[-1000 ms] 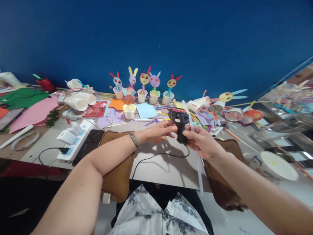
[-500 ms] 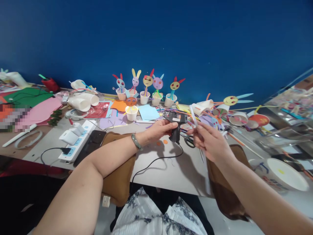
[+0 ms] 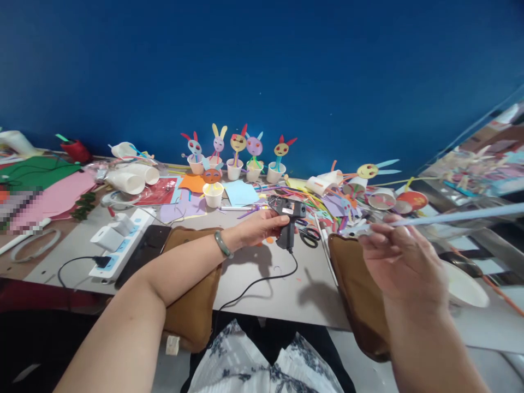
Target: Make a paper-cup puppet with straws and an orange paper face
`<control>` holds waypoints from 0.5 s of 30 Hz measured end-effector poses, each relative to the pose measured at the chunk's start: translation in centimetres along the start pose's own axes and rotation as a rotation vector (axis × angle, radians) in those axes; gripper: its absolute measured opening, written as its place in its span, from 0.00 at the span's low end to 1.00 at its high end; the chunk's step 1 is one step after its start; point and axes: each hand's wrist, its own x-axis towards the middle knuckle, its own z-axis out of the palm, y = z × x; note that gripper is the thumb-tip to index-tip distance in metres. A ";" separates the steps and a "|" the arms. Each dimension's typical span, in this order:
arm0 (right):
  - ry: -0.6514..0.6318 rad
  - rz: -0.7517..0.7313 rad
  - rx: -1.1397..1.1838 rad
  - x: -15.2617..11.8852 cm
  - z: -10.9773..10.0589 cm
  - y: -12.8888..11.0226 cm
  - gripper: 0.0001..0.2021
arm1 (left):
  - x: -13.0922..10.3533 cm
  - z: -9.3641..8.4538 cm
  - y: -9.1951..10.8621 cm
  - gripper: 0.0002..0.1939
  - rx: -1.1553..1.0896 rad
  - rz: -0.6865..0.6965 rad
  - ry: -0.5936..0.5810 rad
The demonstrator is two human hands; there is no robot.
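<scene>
My left hand (image 3: 264,226) is closed round the black hot glue gun (image 3: 287,226), whose cord runs down towards me across the table. Off to the right, my raised right hand (image 3: 403,256) pinches a long, translucent whitish glue stick (image 3: 458,216), which points out sideways to the right edge of the view. That hand is slightly blurred, and it is well apart from the gun. Just right of the gun lie black-handled scissors (image 3: 310,236). Small orange paper discs (image 3: 269,240) rest near my left fingers.
Paper rabbit figures in cups (image 3: 234,169) line the blue wall. A power strip (image 3: 125,243), a dark phone (image 3: 143,254) and brown pads (image 3: 192,289) are on the left and middle. Paper cups (image 3: 131,179) lie at the back left; a white bowl (image 3: 466,286) stands right.
My right hand has moved right, away from the glue gun, and the glue stick has swung from steep to nearly level. My left hand still holds the gun. The view has shifted slightly.
</scene>
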 end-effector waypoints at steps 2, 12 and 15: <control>0.053 0.061 0.118 -1.1 0.6 0.1 0.17 | -0.1 0.1 0.0 0.33 0.013 -0.019 -0.023; 0.131 -0.267 0.095 -3.8 2.9 0.6 0.10 | 0.1 0.3 -1.0 0.31 -0.079 0.007 0.046; 0.085 -0.258 0.015 -4.6 3.0 1.5 0.08 | -0.1 0.6 -0.9 0.31 -0.100 -0.030 -0.002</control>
